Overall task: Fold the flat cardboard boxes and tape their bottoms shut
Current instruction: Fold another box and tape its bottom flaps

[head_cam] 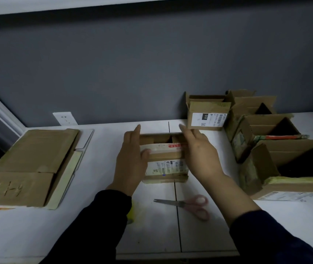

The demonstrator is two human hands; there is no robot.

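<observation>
A small cardboard box (166, 161) with white shipping labels and a red-printed strip stands on the white table (151, 225) at the centre. My left hand (131, 159) grips its left side, thumb across the front and forefinger pointing up along the edge. My right hand (199, 155) holds the right side, fingers reaching over the top. The box's far flaps show dark gaps between them. A stack of flat cardboard boxes (30, 164) lies on the left of the table.
Pink-handled scissors (189, 205) lie just in front of the box. Several folded open boxes (277, 149) stand along the right, one labelled box (207, 115) at the back. A yellow item (131, 212) peeks from under my left sleeve. A grey wall rises behind.
</observation>
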